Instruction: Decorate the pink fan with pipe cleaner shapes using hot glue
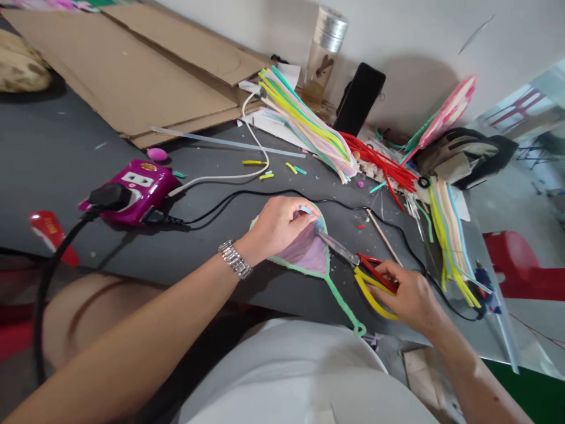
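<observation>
Looks well along, judging by the purple mesh piece [302,253] under the hands near the front edge of the worktop [48,159]. Can count as done: closed green outline [328,259], mesh spread within, twisted green stem [339,297] running toward the front edge, loop [361,330] at its end. Probably left: trimming around the light-blue bit [308,209] at the outline's far side. Pinching that bit with the left grip [289,227]; holding red-and-yellow scissors [356,260] by the handles, right grip [408,294] wrapped, blade tips up against the mesh piece. Cannot tell whether cut through. Can also spot short yellow offcuts [291,168] beyond the black cable [238,193], pastel bundle [309,126] farther back.
</observation>
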The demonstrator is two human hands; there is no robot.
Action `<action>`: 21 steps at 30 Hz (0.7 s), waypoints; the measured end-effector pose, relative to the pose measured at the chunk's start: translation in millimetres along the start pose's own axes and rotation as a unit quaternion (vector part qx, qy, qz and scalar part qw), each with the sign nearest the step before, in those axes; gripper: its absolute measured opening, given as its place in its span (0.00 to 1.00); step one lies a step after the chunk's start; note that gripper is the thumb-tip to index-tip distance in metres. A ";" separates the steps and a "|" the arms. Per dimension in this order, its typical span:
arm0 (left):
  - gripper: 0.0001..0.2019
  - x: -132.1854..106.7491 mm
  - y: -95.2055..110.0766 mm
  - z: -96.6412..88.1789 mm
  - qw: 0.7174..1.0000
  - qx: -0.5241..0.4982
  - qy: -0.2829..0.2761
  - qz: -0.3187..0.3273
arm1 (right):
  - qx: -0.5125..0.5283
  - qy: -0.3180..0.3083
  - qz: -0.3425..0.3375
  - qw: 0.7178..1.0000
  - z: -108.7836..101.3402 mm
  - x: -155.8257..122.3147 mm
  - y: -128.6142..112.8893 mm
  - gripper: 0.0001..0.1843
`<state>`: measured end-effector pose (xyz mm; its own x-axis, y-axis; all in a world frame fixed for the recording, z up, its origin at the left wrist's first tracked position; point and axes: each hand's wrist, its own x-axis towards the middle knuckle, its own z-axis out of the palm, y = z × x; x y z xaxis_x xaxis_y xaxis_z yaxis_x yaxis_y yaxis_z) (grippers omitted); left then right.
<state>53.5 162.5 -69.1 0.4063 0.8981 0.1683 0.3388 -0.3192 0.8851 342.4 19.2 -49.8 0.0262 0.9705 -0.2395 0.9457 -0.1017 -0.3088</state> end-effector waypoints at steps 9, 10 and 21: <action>0.07 0.7 -4.3 3.0 1.000 0.004 -0.004 0.031 | 0.013 -0.046 0.041 0.998 -14.4 -4.5 -13.7 0.20; 0.07 0.8 -4.4 3.0 0.999 0.006 -0.005 0.032 | 0.009 -0.057 0.045 0.997 -15.9 -4.2 -14.8 0.20; 0.10 0.6 -5.1 3.5 0.999 0.032 -0.010 0.041 | 0.060 -0.134 0.059 0.987 -23.2 -2.7 -23.2 0.21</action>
<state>55.0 163.6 -75.0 0.4508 0.8627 0.2293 0.3570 -0.4097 0.8395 327.9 24.0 -20.6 0.0325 0.8591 -0.5107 0.8957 -0.2518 -0.3665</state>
